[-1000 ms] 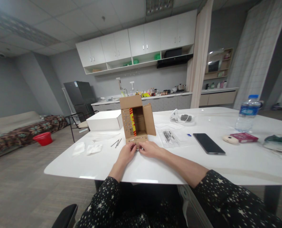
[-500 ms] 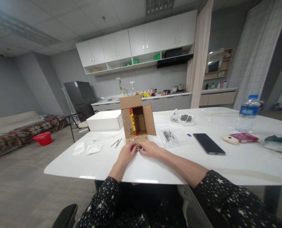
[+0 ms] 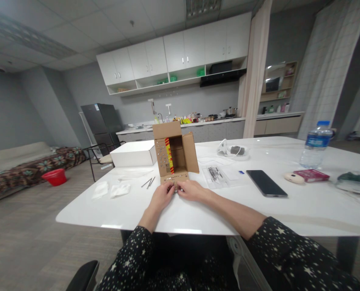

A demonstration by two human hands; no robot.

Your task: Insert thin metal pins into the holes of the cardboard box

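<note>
Both hands meet at the near flap of an open cardboard box (image 3: 174, 155) that stands on its side on the white table (image 3: 259, 210). The left hand (image 3: 161, 197) and the right hand (image 3: 192, 190) have the fingertips pinched together on something very small at the flap's edge; what it is I cannot tell. Left of the box lie two thin metal pins (image 3: 148, 182), white folded cloths (image 3: 111, 189) and, farther, a flat white box (image 3: 133, 154). Right of it are a clear bag of small parts (image 3: 216, 175), a dark phone (image 3: 266, 183) and, at the far right, a water bottle (image 3: 316, 144). Behind the table is a kitchen counter (image 3: 198, 121) with white cupboards (image 3: 174, 52), a dark fridge (image 3: 101, 121) and a sofa (image 3: 22, 161) at the left. Compared with the earlier frames, hands and things have hardly moved.
</note>
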